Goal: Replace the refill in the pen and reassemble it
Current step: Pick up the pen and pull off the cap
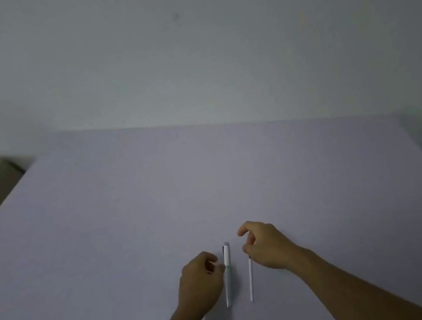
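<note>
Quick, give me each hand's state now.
Left hand: loosely curled, fingertips at the white-and-grey pen, not gripping.
Right hand: open, empty, above the thin white refill.

Table (130,211) was wide and bare ahead and to both sides, only pen (228,274) and refill (251,280) lay near together, narrow gap between them, wall (189,54) closed the far edge
</note>
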{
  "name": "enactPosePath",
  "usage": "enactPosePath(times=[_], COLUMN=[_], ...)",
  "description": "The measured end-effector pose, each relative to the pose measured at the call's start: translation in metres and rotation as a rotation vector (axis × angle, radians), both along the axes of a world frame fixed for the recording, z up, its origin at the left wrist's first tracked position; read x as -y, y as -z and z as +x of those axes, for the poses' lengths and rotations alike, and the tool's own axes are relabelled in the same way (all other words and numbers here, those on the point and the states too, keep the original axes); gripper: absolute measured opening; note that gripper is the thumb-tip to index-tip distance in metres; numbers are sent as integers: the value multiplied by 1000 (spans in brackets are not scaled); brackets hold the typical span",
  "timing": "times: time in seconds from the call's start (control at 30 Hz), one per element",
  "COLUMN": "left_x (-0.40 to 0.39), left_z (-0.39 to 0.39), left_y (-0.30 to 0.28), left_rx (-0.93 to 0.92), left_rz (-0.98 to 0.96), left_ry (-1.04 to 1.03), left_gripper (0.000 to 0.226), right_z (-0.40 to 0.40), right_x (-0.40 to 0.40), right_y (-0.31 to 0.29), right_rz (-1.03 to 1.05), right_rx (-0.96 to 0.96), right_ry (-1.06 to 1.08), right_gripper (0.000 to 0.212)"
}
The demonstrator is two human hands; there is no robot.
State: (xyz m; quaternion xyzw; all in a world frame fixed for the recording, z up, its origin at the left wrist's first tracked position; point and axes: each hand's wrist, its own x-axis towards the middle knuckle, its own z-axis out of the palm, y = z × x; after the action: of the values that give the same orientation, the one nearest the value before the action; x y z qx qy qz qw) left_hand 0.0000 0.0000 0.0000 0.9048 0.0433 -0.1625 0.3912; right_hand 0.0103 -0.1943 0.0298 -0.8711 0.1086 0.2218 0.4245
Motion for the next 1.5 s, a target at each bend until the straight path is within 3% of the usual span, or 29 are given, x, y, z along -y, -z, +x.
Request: enactPosePath(times=[0.2, 0.37, 0.6, 0.73, 0.93, 1.13, 1.23, 1.33, 1.43, 1.5], left_x=[19, 24, 14, 3, -44, -113, -144, -165, -177, -180], left_z=[-4, -3, 5, 12, 28, 54, 54, 53, 55, 55], left_y=[14, 19, 7, -8, -30, -46, -44, -39, -33, -30], left_rx=[-75, -51, 1, 85, 135, 38, -21, -59, -117, -147], left_rz=[182, 241, 10, -41, -128, -168, -185, -162, -201, -250], left_ry=[65, 32, -90, -56, -25, 53, 33, 32, -5, -15], left_gripper=[28, 6, 23, 22, 20, 16, 11, 11, 13, 15], right_z=[-9, -11, 3, 16, 37, 61, 65, 54, 37, 28], right_x=[3, 4, -19, -45, -95, -147, -154, -164, -173, -181], right_y=[13, 15, 8, -4, -20, -24, -22, -5, 19, 28], right_rz=[-21, -3, 168, 335, 418, 493, 403, 341, -8, -136], right_rx=[-58, -81, -133, -96, -25, 38, 4, -59, -42, -20], right_ry=[-32, -16, 159, 306, 451, 652, 566, 617, 466, 410], right_gripper=[31, 31, 31, 15, 22, 38, 30, 32, 33, 28])
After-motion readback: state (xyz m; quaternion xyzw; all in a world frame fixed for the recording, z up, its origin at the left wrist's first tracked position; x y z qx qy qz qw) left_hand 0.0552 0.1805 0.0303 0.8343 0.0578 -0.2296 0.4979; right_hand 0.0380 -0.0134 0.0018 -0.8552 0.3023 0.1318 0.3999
